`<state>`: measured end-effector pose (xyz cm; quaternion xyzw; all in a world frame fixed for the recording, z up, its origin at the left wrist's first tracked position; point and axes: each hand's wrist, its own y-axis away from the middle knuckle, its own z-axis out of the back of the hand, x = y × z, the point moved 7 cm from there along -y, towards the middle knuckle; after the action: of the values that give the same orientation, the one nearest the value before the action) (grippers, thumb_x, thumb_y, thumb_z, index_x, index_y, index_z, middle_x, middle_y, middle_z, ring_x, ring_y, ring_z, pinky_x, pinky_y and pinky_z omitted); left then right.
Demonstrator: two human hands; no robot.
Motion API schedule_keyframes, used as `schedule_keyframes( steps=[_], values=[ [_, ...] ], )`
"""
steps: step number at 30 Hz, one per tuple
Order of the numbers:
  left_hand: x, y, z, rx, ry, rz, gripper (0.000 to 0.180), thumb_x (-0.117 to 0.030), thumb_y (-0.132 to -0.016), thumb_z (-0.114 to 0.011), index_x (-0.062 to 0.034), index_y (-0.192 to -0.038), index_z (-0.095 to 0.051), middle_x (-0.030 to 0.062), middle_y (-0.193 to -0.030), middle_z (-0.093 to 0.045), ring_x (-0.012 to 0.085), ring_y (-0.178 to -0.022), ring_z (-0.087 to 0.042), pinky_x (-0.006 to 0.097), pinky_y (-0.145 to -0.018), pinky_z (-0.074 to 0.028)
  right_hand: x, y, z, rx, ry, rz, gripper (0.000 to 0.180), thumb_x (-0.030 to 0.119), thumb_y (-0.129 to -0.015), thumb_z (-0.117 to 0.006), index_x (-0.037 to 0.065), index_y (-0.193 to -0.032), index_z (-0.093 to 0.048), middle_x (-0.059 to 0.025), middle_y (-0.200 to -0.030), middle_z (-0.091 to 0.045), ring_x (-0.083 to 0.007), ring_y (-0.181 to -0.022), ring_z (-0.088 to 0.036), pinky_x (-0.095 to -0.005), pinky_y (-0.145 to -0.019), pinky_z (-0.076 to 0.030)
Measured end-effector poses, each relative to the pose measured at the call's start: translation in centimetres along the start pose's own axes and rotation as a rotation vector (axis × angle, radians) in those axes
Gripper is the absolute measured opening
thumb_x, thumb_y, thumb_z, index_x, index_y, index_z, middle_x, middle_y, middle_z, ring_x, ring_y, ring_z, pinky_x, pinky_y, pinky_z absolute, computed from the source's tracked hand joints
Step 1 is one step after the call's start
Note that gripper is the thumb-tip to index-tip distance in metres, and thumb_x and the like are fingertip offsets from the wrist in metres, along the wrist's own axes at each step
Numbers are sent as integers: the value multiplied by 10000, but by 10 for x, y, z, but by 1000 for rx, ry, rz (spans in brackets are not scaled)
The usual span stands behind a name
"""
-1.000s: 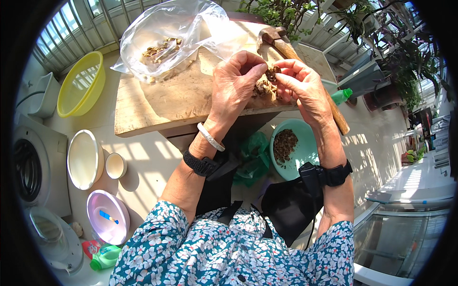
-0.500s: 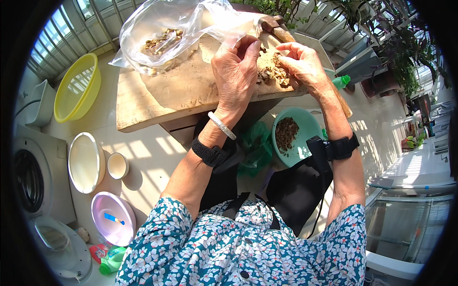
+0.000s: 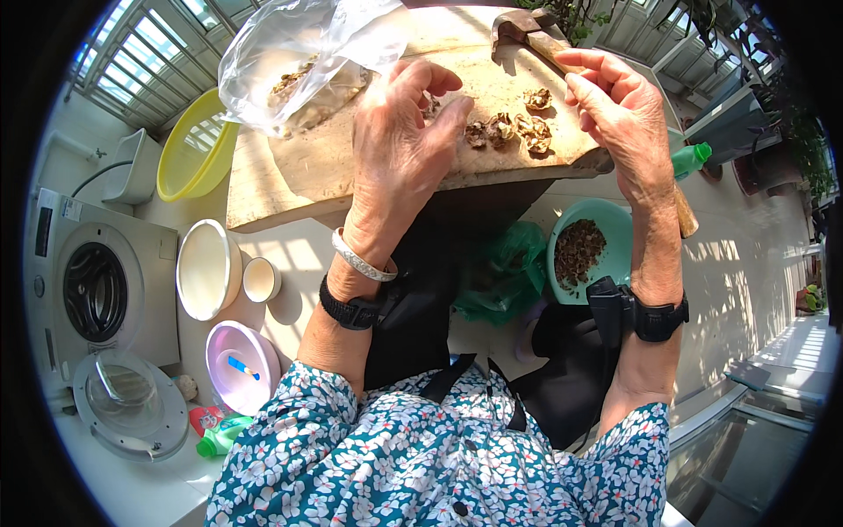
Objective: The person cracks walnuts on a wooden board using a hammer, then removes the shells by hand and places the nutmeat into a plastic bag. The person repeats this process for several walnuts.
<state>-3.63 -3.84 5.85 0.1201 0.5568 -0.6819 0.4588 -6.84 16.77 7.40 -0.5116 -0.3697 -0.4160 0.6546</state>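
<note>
1. Hovering over the near edge of the wooden board, the left hand has its fingers loosely curled and slightly apart, clamped on nothing that shows.
2. The cracked walnut pieces lie on the board near its right end, just beside the left fingertips and between the two hands.
3. The right hand is raised at the board's right edge, fingers bent together; whether they pinch anything cannot be told.
4. A hammer rests at the board's far right corner.
5. A clear plastic bag of nuts sits at the far left.
6. Below the board, a teal bowl holds shell fragments.
</note>
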Motion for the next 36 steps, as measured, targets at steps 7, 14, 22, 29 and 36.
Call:
schedule_keyframes(
  steps=[7, 14, 22, 29, 36],
  values=[
    [0, 10, -9, 231, -296, 23, 135, -106, -785, -688, -3, -867, -662, 61, -755, -588, 157, -657, -586, 278, -619, -457, 12, -7, -7, 24, -93, 27, 207, 81, -913, -591, 35, -1096, -678, 24, -743, -618, 2, -614, -494, -151, -536, -391],
    [12, 4, -5, 210, 198, 331, 112, -94, -772, -676, 13, -795, -654, 85, -680, -644, 146, -601, -597, 275, -575, -461, 18, 2, -19, 92, -143, -21, 194, 69, -920, -602, 48, -1098, -676, 32, -727, -597, -11, -616, -513, -157, -546, -412],
    [4, -14, 5, 229, -192, 213, 164, -110, -797, -670, -22, -935, -679, 49, -799, -664, 94, -681, -585, 239, -641, -459, 11, 5, -19, 27, 31, -119, 130, 26, -904, -618, 23, -1015, -685, 43, -734, -611, 7, -668, -527, -165, -571, -420],
    [-14, -3, 2, 222, -301, -52, 195, -139, -744, -690, -44, -913, -699, 78, -852, -621, 235, -712, -589, 336, -641, -472, 22, 7, -21, 63, 7, -35, 90, 15, -904, -611, 17, -958, -683, 43, -756, -624, -1, -674, -535, -158, -593, -420],
    [-16, -2, -11, 303, -290, -147, 149, -79, -726, -704, -44, -871, -704, 93, -803, -604, 257, -780, -601, 340, -687, -475, 27, 11, -24, 75, 30, -30, 108, -2, -906, -593, 22, -965, -680, 45, -783, -624, 7, -692, -526, -150, -589, -403]
  ],
)
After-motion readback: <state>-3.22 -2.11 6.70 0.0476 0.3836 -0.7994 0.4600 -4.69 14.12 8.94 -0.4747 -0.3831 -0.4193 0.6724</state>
